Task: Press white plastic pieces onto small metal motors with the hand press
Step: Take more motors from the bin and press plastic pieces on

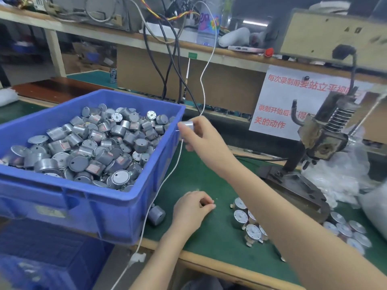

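A blue crate point(117, 208) heaped with metal motors point(88, 147) fills the left of the frame. At lower centre the left hand point(192, 208) rests on the green mat point(209, 181), fingers curled; whether they hold anything cannot be told. Above it the right hand point(199, 135) pinches a single motor point(187, 124) at the crate's right rim, and the hand press point(320, 139) stands at right.

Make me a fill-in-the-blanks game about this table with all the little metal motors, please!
1. The big bin full of motors is coloured ___.
2. The right hand holds one small ___ by the bin's edge.
3. The left hand rests on the ___ mat.
4. The hand press stands to the ___ of the bin.

Missing words: blue; motor; green; right.
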`<action>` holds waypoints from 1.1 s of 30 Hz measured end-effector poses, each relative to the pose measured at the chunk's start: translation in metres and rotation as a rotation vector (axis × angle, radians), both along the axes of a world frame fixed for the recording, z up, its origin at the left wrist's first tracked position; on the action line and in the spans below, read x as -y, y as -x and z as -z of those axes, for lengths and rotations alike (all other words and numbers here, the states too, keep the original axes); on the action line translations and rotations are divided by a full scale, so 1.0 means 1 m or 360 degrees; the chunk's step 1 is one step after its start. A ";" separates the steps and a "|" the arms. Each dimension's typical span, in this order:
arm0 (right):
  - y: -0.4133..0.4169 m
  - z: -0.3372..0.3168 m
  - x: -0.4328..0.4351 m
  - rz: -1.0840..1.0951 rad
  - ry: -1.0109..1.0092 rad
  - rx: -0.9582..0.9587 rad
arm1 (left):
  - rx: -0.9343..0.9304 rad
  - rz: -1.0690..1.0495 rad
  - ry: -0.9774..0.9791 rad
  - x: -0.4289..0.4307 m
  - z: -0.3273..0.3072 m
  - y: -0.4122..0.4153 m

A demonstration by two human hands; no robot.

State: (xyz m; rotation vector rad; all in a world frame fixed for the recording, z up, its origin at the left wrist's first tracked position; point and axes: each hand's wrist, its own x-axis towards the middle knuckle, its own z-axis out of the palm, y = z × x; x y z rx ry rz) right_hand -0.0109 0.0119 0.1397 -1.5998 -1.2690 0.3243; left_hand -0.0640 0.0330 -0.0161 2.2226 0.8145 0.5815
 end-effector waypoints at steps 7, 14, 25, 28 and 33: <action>-0.043 0.063 0.067 0.0181 0.0600 -0.0029 | -0.0026 0.0032 -0.0309 0.006 0.001 -0.002; -0.059 0.100 0.075 0.0072 0.0984 0.0650 | 0.0003 0.0063 -0.0341 0.007 0.000 -0.001; -0.065 0.122 0.080 0.0191 0.0781 0.0752 | 0.0088 0.0101 -0.0276 0.008 0.000 0.000; -0.065 0.122 0.079 0.0185 0.0867 0.0827 | 0.0111 0.0108 -0.0215 0.009 0.000 0.000; -0.065 0.122 0.078 0.0175 0.0902 0.0894 | 0.0148 0.0061 -0.0116 0.008 0.001 0.000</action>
